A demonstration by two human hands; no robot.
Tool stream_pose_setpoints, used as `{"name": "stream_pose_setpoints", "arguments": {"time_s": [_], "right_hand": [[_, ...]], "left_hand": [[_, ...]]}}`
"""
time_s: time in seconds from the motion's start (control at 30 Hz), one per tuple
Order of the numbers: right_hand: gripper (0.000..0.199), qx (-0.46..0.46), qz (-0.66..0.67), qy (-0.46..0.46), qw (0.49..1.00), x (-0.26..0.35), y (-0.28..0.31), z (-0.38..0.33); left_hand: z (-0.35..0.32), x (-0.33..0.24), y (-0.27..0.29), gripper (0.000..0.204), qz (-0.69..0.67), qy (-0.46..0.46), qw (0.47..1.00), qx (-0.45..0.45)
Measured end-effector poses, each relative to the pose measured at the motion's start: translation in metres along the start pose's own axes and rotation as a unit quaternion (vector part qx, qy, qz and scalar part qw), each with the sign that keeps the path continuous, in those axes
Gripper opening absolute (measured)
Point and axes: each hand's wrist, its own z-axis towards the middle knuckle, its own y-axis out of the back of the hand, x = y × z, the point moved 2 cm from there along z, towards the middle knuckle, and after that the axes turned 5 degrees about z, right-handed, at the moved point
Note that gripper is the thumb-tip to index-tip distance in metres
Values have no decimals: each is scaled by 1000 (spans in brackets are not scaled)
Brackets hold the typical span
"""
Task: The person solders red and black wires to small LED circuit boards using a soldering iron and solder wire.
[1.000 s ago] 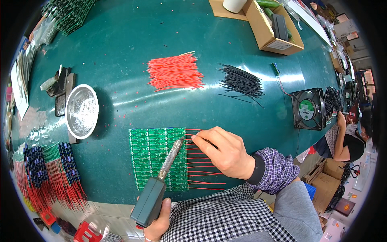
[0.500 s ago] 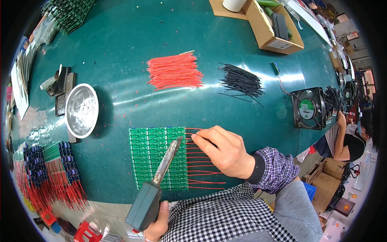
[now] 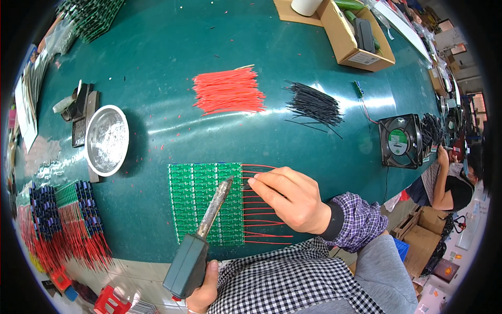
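Observation:
My left hand [image 3: 205, 293] is closed around the dark green handle of a soldering iron [image 3: 214, 209]. Its worn metal tip reaches over the upper right part of a green circuit board panel [image 3: 180, 209] lying on the table. A row of red wires [image 3: 259, 214] sticks out from the panel's right edge. My right hand [image 3: 293, 201] is at that edge, thumb and forefinger pinched on one red wire close to the board; the wire's far part is hidden by the hand. Whether the tip touches the board I cannot tell.
Beyond the panel lie a pile of red wires [image 3: 230, 91] and a pile of black wires [image 3: 315, 104]. A white-rimmed metal bowl [image 3: 124, 141] stands left, wired boards [image 3: 68, 220] nearer. At right are a fan [image 3: 400, 141], an open cardboard box [image 3: 342, 44] and another person [image 3: 444, 183].
The soldering iron's tip has shifted slightly left over the panel. My right hand has moved a little down and right along its edge, fingers still pinched.

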Motion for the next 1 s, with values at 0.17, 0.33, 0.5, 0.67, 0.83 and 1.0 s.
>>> {"name": "stream_pose_setpoints", "arguments": {"time_s": [0.17, 0.33, 0.5, 0.67, 0.83, 1.0], "right_hand": [[30, 23, 5, -3, 1000, 0, -5, -2], [28, 30, 0, -10, 999, 0, -5, -2], [27, 31, -4, -12, 999, -1, -6, -3], [26, 35, -5, -12, 999, -1, -7, -3], [28, 37, -10, -7, 999, -2, -8, -4], [27, 35, -6, -11, 999, -1, -8, -4]], "left_hand": [[-1, -4, -2, 45, -4, -17, 1000, -2], [5, -6, 3, 43, 129, -152, 976, 84], [9, -10, 0, 38, 140, -158, 971, 112], [6, -14, 1, 33, 133, -75, 982, 111], [4, -5, 3, 31, 148, -155, 970, 113], [-7, 2, 0, 37, -20, -13, 1000, -10]]}}
